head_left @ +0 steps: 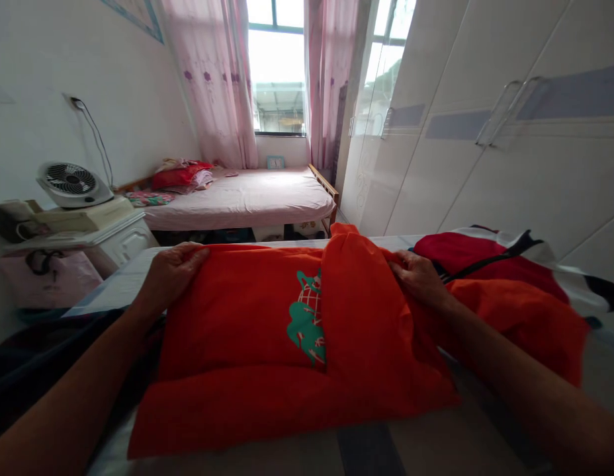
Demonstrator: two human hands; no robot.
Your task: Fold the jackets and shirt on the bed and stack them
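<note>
An orange-red shirt (237, 317) with a green and white printed design lies partly folded on the bed in front of me. One section is turned over from the right and covers part of the print. My left hand (175, 271) pinches the shirt's far left corner, fingers closed. At the far right edge, my right hand (419, 277) grips the cloth with curled fingers. Part of the orange fabric spreads beyond my right forearm; whether it belongs to the same shirt I cannot tell.
Red, white and black clothing (485, 254) is heaped at the right, dark cloth (34, 363) at the left. Beyond stands another bed (247, 198) with piled clothes. A fan (73, 182) sits on a cabinet at left; a white wardrobe (466, 178) lines the right.
</note>
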